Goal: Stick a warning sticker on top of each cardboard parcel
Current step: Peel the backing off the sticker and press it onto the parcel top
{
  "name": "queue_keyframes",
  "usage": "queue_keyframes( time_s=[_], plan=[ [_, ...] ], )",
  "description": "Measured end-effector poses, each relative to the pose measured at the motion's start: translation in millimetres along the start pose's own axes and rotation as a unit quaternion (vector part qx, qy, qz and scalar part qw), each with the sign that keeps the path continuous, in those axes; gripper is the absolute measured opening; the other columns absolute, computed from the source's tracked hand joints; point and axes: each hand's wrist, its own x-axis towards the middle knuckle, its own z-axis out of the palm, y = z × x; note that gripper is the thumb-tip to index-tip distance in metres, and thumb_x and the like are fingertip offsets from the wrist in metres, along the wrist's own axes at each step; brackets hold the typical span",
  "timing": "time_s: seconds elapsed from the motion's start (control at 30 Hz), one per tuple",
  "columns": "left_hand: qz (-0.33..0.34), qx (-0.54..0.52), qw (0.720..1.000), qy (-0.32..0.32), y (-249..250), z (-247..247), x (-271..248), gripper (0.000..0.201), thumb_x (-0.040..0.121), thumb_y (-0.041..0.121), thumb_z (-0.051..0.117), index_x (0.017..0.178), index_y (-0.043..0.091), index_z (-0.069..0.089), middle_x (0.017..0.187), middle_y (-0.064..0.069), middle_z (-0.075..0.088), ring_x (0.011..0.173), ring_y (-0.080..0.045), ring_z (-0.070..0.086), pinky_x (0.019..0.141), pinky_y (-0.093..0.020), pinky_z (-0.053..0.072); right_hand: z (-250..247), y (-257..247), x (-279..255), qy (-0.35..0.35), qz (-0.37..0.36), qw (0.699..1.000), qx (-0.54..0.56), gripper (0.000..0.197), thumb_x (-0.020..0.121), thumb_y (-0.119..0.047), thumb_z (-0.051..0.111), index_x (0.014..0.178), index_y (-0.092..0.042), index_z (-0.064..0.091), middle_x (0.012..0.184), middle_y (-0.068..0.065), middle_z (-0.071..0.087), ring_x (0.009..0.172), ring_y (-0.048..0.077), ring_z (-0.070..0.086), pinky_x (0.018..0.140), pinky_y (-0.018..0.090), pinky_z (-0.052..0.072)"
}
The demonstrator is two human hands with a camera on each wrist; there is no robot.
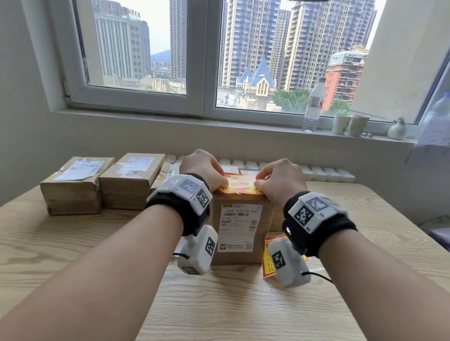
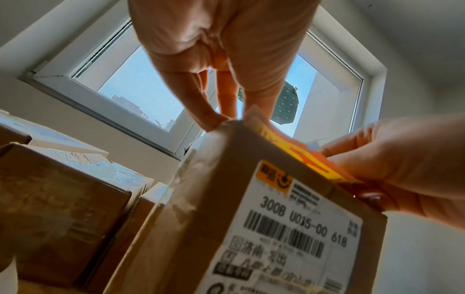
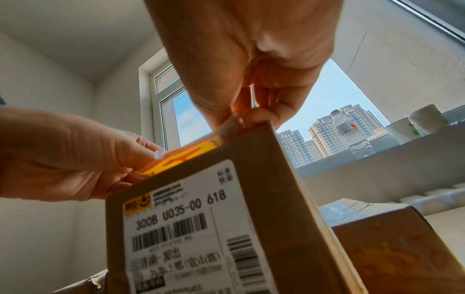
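A tall cardboard parcel (image 1: 238,232) stands upright at the table's middle, its white shipping label facing me. Over its top lies a red and yellow warning sticker (image 1: 240,186), held a little above the cardboard at its near edge. My left hand (image 1: 221,182) pinches the sticker's left end, and my right hand (image 1: 260,182) pinches its right end. In the left wrist view the sticker (image 2: 314,159) juts past the parcel (image 2: 226,218) top edge. The right wrist view shows the sticker (image 3: 181,157) between thumb and fingers of my left hand (image 3: 151,161).
Flat brown parcels (image 1: 76,184) (image 1: 130,179) lie in a row at the table's back left, another behind the upright one. A red sheet of stickers (image 1: 271,256) lies right of the parcel. The window sill holds a water bottle (image 1: 313,104), paper cups (image 1: 351,124) and a small vase (image 1: 397,129).
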Motion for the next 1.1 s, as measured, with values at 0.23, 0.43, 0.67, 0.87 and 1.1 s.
queue_keyframes(
  time_s=[0.23,0.43,0.67,0.87,1.1],
  plan=[
    [0.001,0.035,0.999,-0.033,0.4,4.7,4.2,0.019,0.067,0.028,0.085,0.082,0.019,0.077,0.087,0.004,0.071,0.080,-0.009,0.063,0.068,-0.025,0.053,0.1,-1.3,-0.2,-0.004,-0.007,0.999,-0.032,0.011,0.083,-0.022,0.068,0.089,-0.019,0.077,0.097,-0.001,0.072,0.084,0.011,0.055,0.076,0.024,0.045],
    [0.004,0.019,0.998,-0.066,-1.7,5.5,3.9,0.022,0.072,0.028,0.082,0.092,0.021,0.076,0.095,0.005,0.068,0.081,-0.008,0.058,0.062,-0.023,0.047,0.7,-6.7,-4.6,-0.028,0.004,0.992,-0.125,0.019,0.083,-0.041,0.067,0.092,-0.026,0.073,0.102,-0.004,0.066,0.093,0.016,0.054,0.073,0.030,0.042],
    [0.046,0.115,0.988,-0.097,-2.9,9.9,4.4,0.056,0.077,0.051,0.070,0.129,0.035,0.057,0.140,-0.002,0.045,0.128,-0.023,0.041,0.107,-0.039,0.038,3.8,2.7,-4.1,-0.109,-0.052,0.989,-0.087,0.039,0.098,-0.045,0.043,0.135,-0.035,0.052,0.152,0.001,0.033,0.142,0.023,0.022,0.114,0.042,0.021],
    [-0.003,0.051,0.989,-0.138,-11.9,8.6,9.3,0.058,0.092,0.038,0.058,0.144,0.021,0.041,0.145,-0.005,0.046,0.126,-0.023,0.049,0.103,-0.036,0.043,9.9,15.0,-7.0,-0.163,0.009,0.986,-0.031,0.047,0.104,-0.038,0.030,0.147,-0.023,0.037,0.155,0.009,0.032,0.143,0.025,0.028,0.115,0.037,0.022],
    [-0.093,-0.089,0.981,-0.144,-20.6,-1.7,0.3,0.034,0.098,0.008,0.042,0.129,-0.003,0.051,0.114,-0.019,0.065,0.067,-0.019,0.060,0.048,-0.029,0.056,7.5,25.4,-8.2,-0.095,0.066,0.989,0.094,0.051,0.101,-0.045,0.027,0.127,-0.011,0.055,0.134,0.016,0.055,0.119,0.035,0.055,0.100,0.051,0.045]
  ],
)
